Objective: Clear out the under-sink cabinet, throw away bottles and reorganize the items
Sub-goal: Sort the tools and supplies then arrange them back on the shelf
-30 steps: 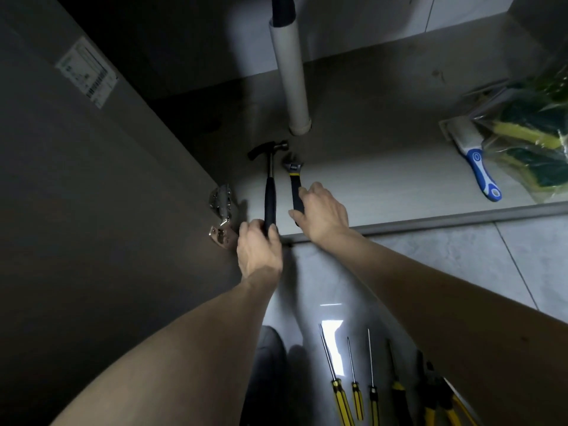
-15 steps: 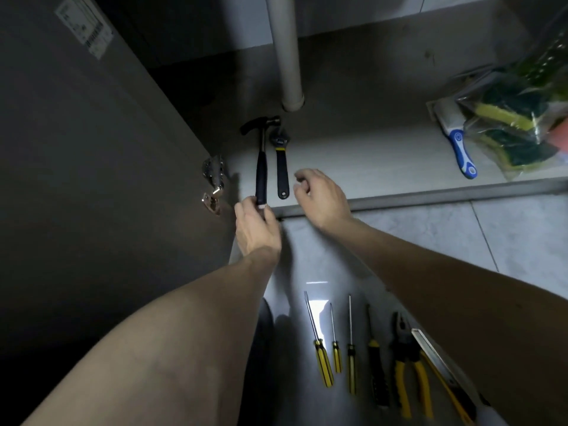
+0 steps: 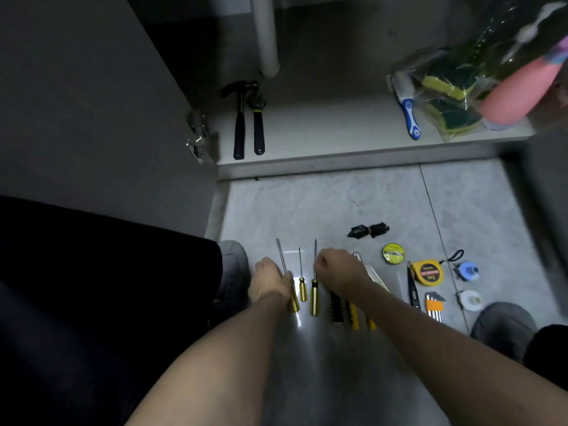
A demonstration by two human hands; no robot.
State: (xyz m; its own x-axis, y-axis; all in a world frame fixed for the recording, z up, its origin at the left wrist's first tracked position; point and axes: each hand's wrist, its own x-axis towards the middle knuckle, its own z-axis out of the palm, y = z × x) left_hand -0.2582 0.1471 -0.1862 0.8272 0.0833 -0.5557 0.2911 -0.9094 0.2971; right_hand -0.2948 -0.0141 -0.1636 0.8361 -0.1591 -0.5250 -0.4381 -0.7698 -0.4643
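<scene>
My left hand (image 3: 270,282) is down on the floor tiles, its edge against the yellow handle of the leftmost screwdriver (image 3: 293,298). My right hand (image 3: 338,272) hovers with curled fingers at the shaft of the third screwdriver (image 3: 314,298); whether it grips is hidden. A shorter screwdriver (image 3: 302,285) lies between them. On the cabinet floor (image 3: 322,127), a hammer (image 3: 239,124) and a wrench (image 3: 258,130) lie side by side at the left. A pink bottle (image 3: 519,87) leans at the right.
In the cabinet are a drain pipe (image 3: 266,35), a blue-handled brush (image 3: 410,115) and a bag of sponges (image 3: 445,96). The open door (image 3: 92,103) stands left. More floor items: pliers (image 3: 355,318), tape measure (image 3: 427,273), yellow tape roll (image 3: 393,253), hex keys (image 3: 435,305).
Both hands let go of the hammer and wrench, which stay in the cabinet, and drew back to the row of screwdrivers on the floor. My view tilted down.
</scene>
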